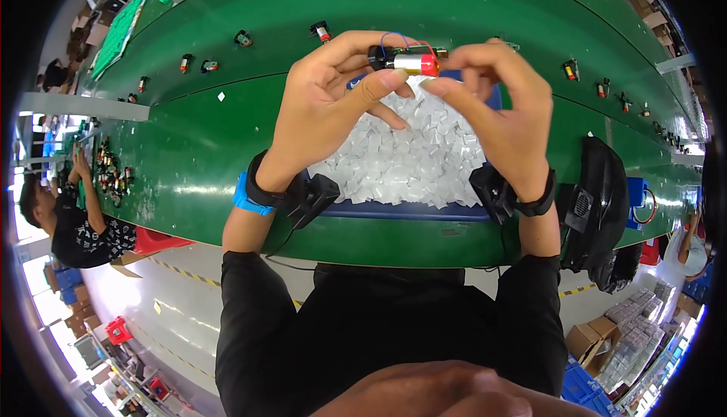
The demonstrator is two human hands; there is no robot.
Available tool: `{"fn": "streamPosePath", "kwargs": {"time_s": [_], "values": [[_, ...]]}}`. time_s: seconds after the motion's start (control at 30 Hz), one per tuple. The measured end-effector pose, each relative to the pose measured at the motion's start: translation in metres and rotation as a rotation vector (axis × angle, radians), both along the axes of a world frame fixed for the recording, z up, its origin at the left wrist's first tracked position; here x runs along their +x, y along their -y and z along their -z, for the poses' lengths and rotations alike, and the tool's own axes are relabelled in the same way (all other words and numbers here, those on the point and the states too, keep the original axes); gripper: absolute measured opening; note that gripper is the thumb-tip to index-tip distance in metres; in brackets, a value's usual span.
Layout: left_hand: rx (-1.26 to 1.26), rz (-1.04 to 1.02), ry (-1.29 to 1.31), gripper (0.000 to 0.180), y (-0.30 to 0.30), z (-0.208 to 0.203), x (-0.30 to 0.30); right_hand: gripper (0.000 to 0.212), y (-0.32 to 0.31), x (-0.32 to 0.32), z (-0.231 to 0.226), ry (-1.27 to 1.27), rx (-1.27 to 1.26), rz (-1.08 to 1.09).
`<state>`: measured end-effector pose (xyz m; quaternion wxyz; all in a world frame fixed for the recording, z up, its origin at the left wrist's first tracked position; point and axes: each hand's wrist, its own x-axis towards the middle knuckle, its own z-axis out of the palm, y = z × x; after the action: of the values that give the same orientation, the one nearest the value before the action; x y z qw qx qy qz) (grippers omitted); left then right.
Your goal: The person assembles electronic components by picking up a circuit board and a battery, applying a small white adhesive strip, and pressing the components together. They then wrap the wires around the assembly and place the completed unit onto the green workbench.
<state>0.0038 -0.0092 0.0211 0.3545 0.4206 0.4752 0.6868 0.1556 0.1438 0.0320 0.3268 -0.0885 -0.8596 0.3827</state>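
Observation:
My left hand (322,103) pinches a small battery assembly (413,63) between thumb and fingers, up over the bin. The assembly has a silver cylindrical cell with a red end and a black end, a green circuit board behind it, and thin blue and red wires looping above. At the red end, my right hand (515,103) is closed, its thumb and index finger touching the assembly; the exact contact is partly hidden. Below both hands lies a blue bin (401,210) full of small white translucent slips (409,152).
More battery assemblies (321,31) are spread along the green surface (250,114) on both sides. A black bag (602,197) and a blue box (640,203) sit at the right. Another person (83,220) works at the far left, beside a cluster of assemblies (113,171).

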Motion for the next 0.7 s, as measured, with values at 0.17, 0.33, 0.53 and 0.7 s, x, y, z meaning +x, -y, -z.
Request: {"fn": "streamPosePath", "kwargs": {"time_s": [0.17, 0.33, 0.53, 0.7], "values": [[0.098, -0.122, -0.125, 0.032, -0.004, 0.007, 0.005, 0.02, 0.012, -0.008, 0.009, -0.077, -0.211, -0.094], [0.119, -0.175, -0.281, 0.031, -0.002, 0.008, 0.004, 0.019, 0.019, -0.009, 0.009, -0.111, -0.415, -0.126], [0.227, -0.322, -0.606, 0.035, -0.006, 0.01, 0.005, 0.016, 0.021, -0.006, 0.006, -0.178, -0.325, -0.145], [0.31, -0.413, -0.947, 0.042, -0.006, 0.009, -0.001, 0.017, 0.02, 0.0, -0.002, -0.067, -0.588, -0.196]]}}
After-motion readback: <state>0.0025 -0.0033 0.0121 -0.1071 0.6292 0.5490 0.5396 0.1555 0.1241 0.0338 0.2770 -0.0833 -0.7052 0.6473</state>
